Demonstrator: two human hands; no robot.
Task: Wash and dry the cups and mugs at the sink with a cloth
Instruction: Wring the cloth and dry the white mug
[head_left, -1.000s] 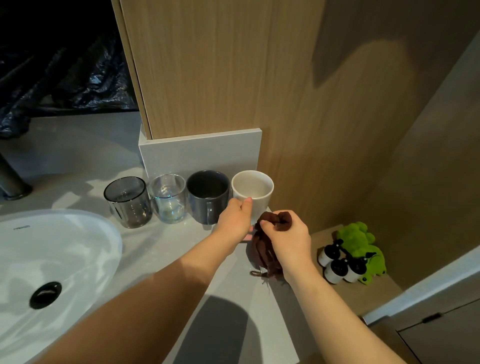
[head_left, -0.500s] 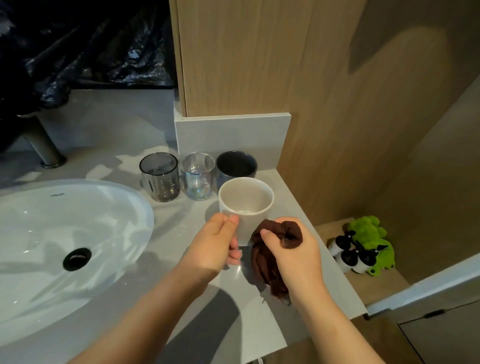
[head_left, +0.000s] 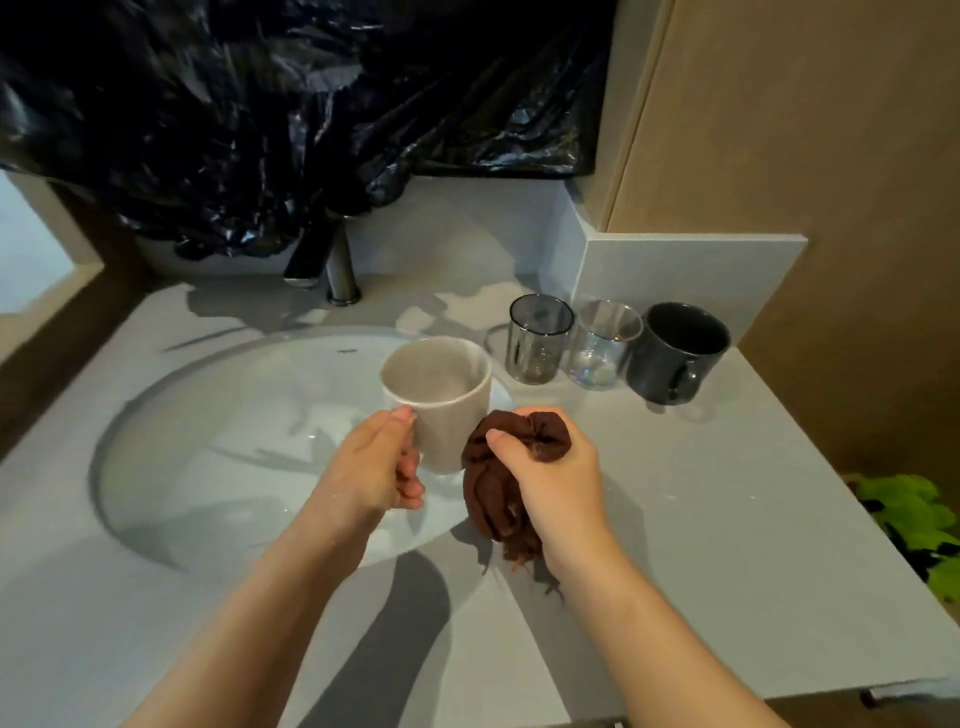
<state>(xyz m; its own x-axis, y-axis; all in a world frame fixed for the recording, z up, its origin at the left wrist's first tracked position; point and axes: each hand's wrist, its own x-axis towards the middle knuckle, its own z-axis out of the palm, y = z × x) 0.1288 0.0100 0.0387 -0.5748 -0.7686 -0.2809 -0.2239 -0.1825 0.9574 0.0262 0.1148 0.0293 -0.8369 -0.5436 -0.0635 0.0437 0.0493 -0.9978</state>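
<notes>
head | left hand (head_left: 371, 470) grips mug (head_left: 448, 415), seemingly over sink (head_left: 208, 457) | right hand (head_left: 558, 486) grips cloth (head_left: 491, 493)

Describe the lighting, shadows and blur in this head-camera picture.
Head view: bright patches lie on the counter near the tap, and highlights glint on the black plastic sheet. Head view: arm shadows fall toward the viewer. Head view: the left hand with the beige mug and right hand with the brown cloth look sharp; the green toy at right is smeared.

Crumpled black plastic sheeting (head_left: 291, 104) hangs across the back wall. Wood panelling (head_left: 805, 130) stands at right. A green soft toy (head_left: 904, 514) lies below the grey counter (head_left: 727, 571), off its right edge.
</notes>
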